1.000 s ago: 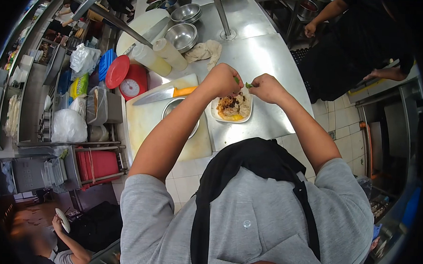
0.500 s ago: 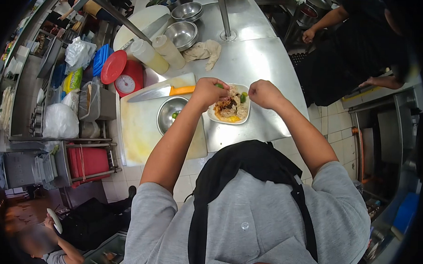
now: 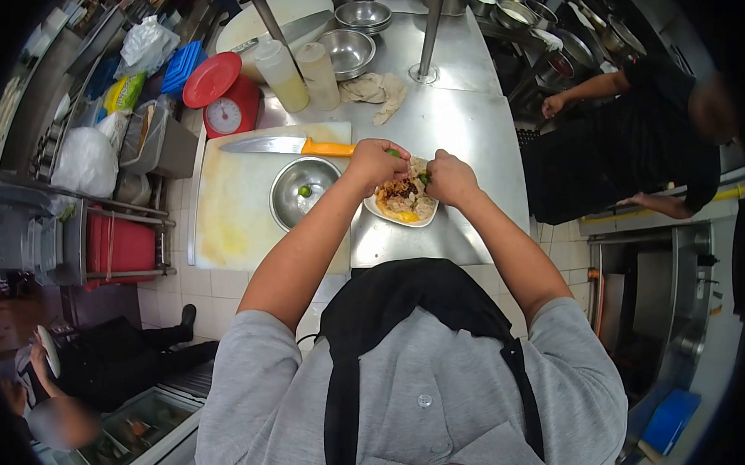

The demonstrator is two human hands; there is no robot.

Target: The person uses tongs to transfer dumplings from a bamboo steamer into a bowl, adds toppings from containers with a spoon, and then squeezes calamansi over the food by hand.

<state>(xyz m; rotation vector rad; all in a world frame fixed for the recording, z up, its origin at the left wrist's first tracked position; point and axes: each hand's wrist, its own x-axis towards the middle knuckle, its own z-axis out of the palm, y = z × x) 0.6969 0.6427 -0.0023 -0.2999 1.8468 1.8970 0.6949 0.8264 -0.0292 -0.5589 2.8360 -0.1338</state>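
Observation:
A small white dish (image 3: 420,221) of rice-like food with dark and yellow toppings stands on the steel table. Over its left edge, my left hand (image 3: 375,164) is closed round a small green piece. My right hand (image 3: 453,178) is at the dish's right side, fingers pinched near another green piece (image 3: 426,177); whether it grips that piece is hidden. Left of the dish, a steel bowl (image 3: 287,204) holds a green piece (image 3: 305,191). An orange-handled knife (image 3: 327,148) lies on the cutting board (image 3: 228,205) behind the bowl.
A red scale (image 3: 231,110), two squeeze bottles (image 3: 281,77), a cloth (image 3: 380,91) and steel bowls (image 3: 347,53) stand or lie further back. A metal post (image 3: 432,36) rises from the table. One person (image 3: 609,151) is at the right, another (image 3: 109,358) at lower left.
My right hand has moved in from beside the dish to its edge, closer to my left hand. The camera view has shifted and turned slightly.

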